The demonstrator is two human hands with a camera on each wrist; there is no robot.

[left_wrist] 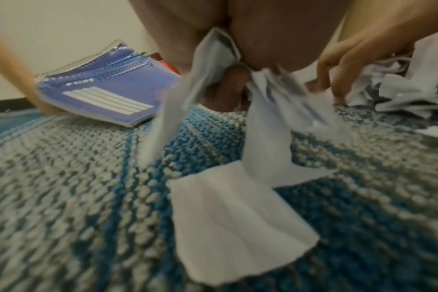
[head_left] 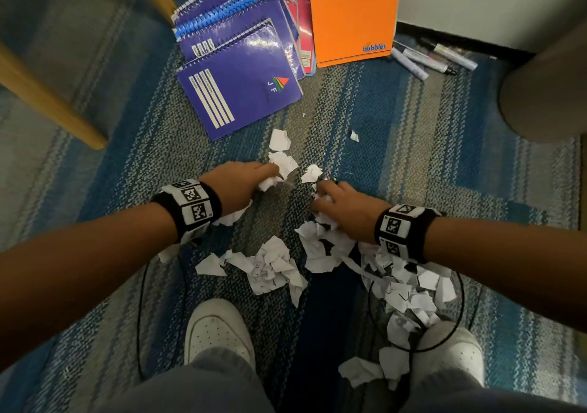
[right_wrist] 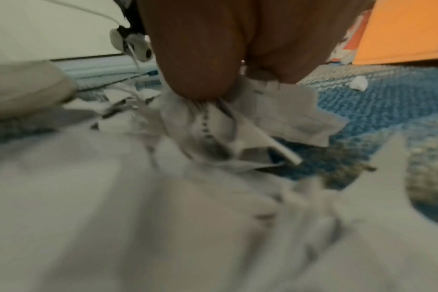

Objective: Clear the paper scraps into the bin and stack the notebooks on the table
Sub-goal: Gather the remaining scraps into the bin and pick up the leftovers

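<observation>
Overhead, we see both hands low on carpet (head_left: 413,133): left hand (head_left: 236,187) and right hand (head_left: 344,209) each clutching scraps (head_left: 276,269); notebooks (head_left: 241,95) beyond. Left wrist: strips dangle from fist, may drop. Right wrist: wad bunched, loose edges could spill.

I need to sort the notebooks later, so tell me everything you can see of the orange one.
The orange notebook is a large pad with a smooth, card-like cover. Blue letters reading STENO run across its top, cut off by the frame, and a small blue "bubbles" logo sits at its lower right corner. It lies on the carpet near the wall, beside the pink and purple notebooks. Neither hand touches it.
</observation>
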